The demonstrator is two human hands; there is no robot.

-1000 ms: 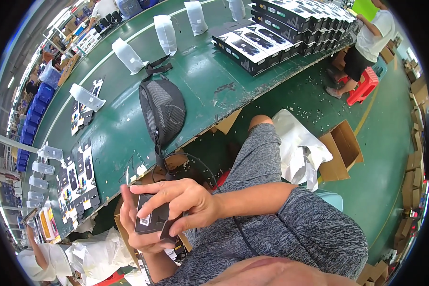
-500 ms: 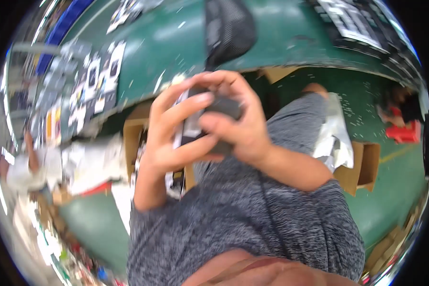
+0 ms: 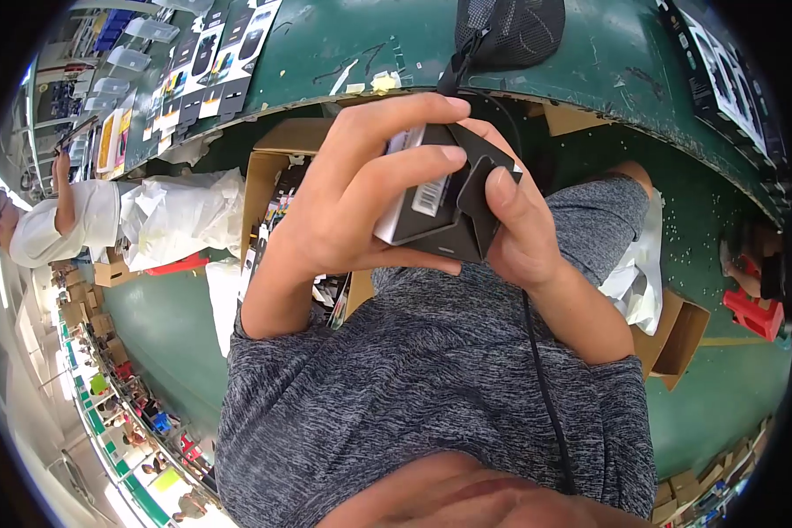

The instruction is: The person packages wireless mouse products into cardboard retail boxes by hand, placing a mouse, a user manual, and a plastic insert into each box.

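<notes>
A small black and white cardboard packaging box (image 3: 444, 216) is held between both hands, just off the near edge of the table. One of its faces carries a white barcode label, and black folded flaps show on the side toward me. My left hand (image 3: 361, 189) wraps around the box from the left, with two fingers across its top and one beneath. My right hand (image 3: 524, 220) grips the right side, the thumb pressed on a black flap and the other fingers mostly hidden behind the box.
The green table (image 3: 343, 48) bears a black mesh bag (image 3: 515, 35), flat printed box blanks (image 3: 207, 66) at left and more black packaging (image 3: 722, 75) at right. An open carton (image 3: 268, 154) full of packaging stands by my left arm, another carton (image 3: 673, 339) at right. A co-worker (image 3: 70, 216) sits far left.
The box has turned in my hands, so its barcode label and black flaps now show. Both hands have shifted slightly right in the picture, and the view has swung a little.
</notes>
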